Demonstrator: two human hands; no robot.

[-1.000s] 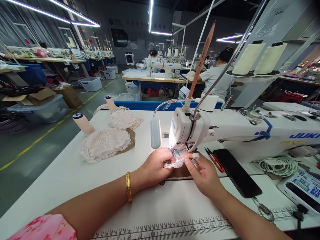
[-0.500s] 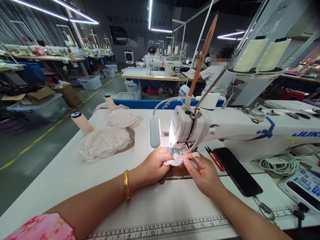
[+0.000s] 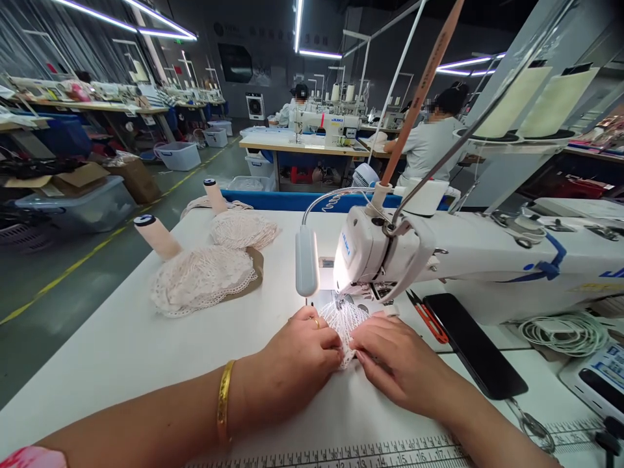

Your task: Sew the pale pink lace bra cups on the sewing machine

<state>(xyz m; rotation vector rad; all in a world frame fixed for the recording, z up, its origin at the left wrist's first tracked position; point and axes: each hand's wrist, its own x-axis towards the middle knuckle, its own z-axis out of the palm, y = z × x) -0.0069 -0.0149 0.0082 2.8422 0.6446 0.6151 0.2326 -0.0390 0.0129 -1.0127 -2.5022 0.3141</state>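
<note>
We find the left hand (image 3: 297, 354) and right hand (image 3: 394, 361) pressed flat on white lace (image 3: 344, 320) below the sewing machine (image 3: 385, 250); needle hidden, fingertips partly obscured.

My left hand (image 3: 292, 354) and right hand (image 3: 394, 361) have lowered, now pressing the white lace piece (image 3: 345, 320) flat, no longer pinching it.

Your forearms are bare from the lower edge of the view up to the hands. On your left wrist sits a plain gold bangle (image 3: 223, 403), smooth and narrow. A thin gold ring (image 3: 316, 321) circles one finger of your left hand (image 3: 297, 354). At the bottom left corner a scrap of pink floral sleeve (image 3: 32, 457) shows. Your right hand (image 3: 394, 361) wears nothing
</note>
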